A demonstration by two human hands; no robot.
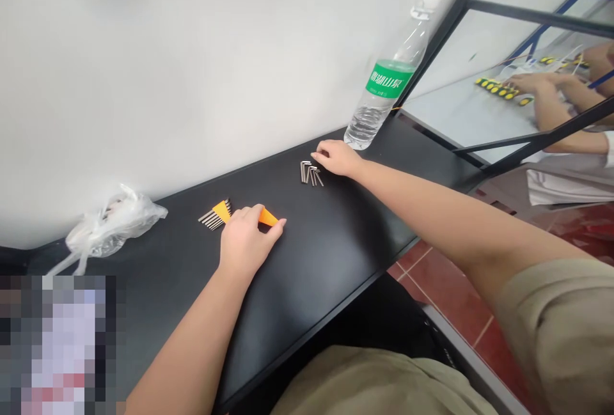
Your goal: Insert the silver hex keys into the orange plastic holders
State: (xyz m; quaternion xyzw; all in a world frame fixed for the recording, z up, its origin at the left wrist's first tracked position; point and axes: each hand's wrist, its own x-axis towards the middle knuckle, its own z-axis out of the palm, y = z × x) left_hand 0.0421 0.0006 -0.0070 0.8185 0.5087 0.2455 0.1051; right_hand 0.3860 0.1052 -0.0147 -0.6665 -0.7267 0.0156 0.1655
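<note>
Presently, left hand (246, 234) with grip closed on orange piece (268, 217), orange key holder (221, 211) at its ten o'clock, loose hex keys (313, 176) at two o'clock, right hand (338, 158) just beside them, its grip I cannot tell.

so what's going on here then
A person's left hand holds an orange holder on the black table. The right hand is at the edge of some loose L-shaped keys; whether its fingers touch one is hard to tell. A second orange holder, filled with keys, lies beside the left hand, and a water bottle stands behind the right.
</note>
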